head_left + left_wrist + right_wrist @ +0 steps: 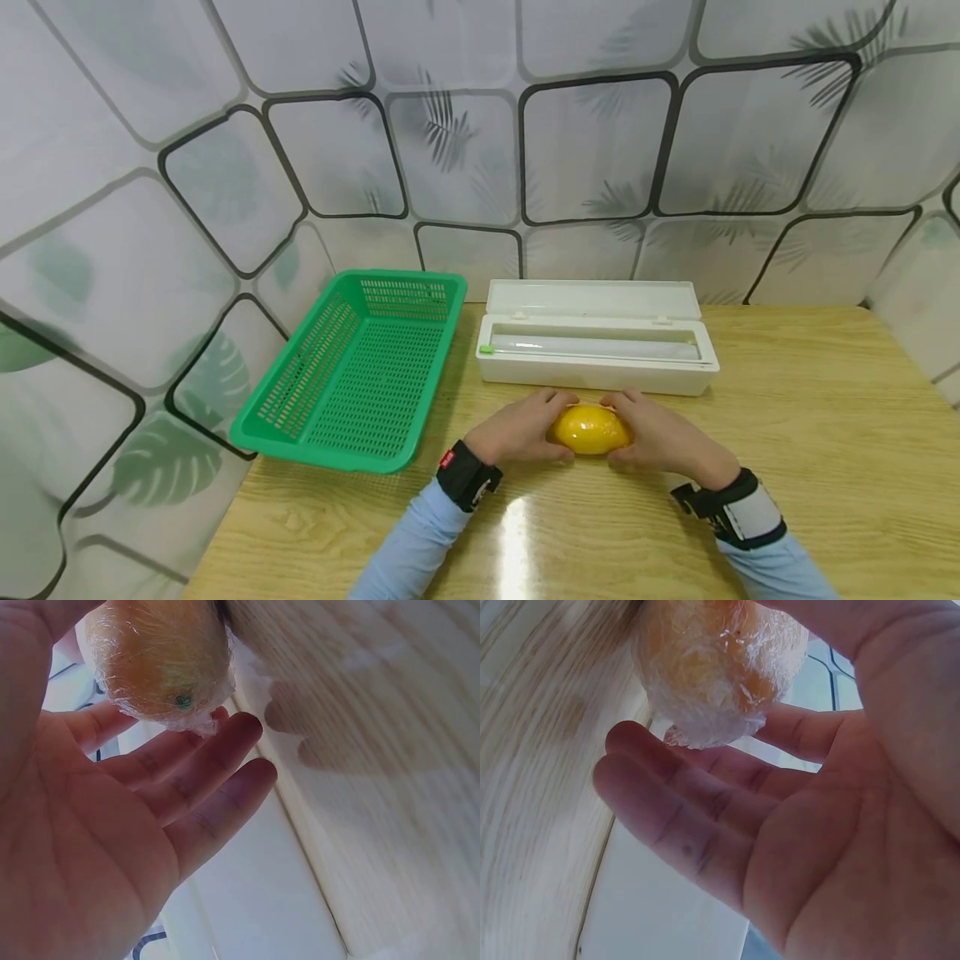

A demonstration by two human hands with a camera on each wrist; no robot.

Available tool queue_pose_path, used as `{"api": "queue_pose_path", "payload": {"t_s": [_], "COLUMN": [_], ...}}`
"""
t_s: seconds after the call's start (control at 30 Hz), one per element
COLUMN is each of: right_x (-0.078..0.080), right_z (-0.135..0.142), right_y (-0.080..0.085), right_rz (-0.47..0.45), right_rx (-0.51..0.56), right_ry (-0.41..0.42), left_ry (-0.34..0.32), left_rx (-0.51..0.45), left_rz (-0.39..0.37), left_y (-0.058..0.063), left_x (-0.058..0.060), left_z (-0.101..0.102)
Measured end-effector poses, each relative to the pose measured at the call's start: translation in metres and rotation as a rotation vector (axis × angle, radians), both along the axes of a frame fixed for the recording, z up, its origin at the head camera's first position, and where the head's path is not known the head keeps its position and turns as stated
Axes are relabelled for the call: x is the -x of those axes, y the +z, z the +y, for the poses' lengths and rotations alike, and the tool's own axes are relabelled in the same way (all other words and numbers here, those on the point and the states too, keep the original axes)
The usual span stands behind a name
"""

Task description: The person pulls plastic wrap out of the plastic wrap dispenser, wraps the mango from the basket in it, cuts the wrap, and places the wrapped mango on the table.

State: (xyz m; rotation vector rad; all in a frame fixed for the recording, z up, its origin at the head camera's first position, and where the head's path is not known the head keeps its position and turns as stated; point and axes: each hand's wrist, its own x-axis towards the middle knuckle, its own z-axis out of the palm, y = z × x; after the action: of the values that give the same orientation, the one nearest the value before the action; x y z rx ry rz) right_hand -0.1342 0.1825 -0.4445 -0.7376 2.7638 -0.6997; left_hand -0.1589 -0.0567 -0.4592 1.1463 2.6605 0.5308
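Note:
A glossy yellow oval fruit (592, 429) wrapped in clear cling film sits between both hands, just in front of the white dispenser box. With thumb and forefinger my left hand (525, 429) holds its left end. On the opposite end, my right hand (663, 435) grips it the same way. Crinkled film covers the fruit (161, 664) in the left wrist view, where a small green spot shows through. Bunched film sticks out from the end of the fruit (712, 667) in the right wrist view. The other fingers of both hands reach out beneath or beside it.
Behind the hands stands a white cling film dispenser (592, 377) with its lid raised, a film roll (592, 347) inside and a green slider (487, 349) at its left. A green plastic basket (442, 367) stands to the left on the wooden table (825, 433). A patterned wall covering backs everything.

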Motion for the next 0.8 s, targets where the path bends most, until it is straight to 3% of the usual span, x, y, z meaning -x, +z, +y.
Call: {"api": "queue_pose_path", "payload": {"t_s": [0.2,0.57,0.8], "right_x": [0.001,-0.002,-0.008], "right_z": [0.002,0.005,0.008], "right_y": [0.001,0.006,0.02], "right_rz": [-0.008,0.012,0.026], "right_rx": [0.005,0.051,0.12], "right_ry": [0.012,0.048,0.018], "left_ry": [0.006,-0.008,-0.033], "left_rx": [0.014,0.033,-0.101], "left_rz": [0.011,0.101,0.279], "left_y": [0.002,0.006,0.019], "left_x": [0.001,0.001,-0.001], "left_z": [-0.001,0.001,0.003]}}
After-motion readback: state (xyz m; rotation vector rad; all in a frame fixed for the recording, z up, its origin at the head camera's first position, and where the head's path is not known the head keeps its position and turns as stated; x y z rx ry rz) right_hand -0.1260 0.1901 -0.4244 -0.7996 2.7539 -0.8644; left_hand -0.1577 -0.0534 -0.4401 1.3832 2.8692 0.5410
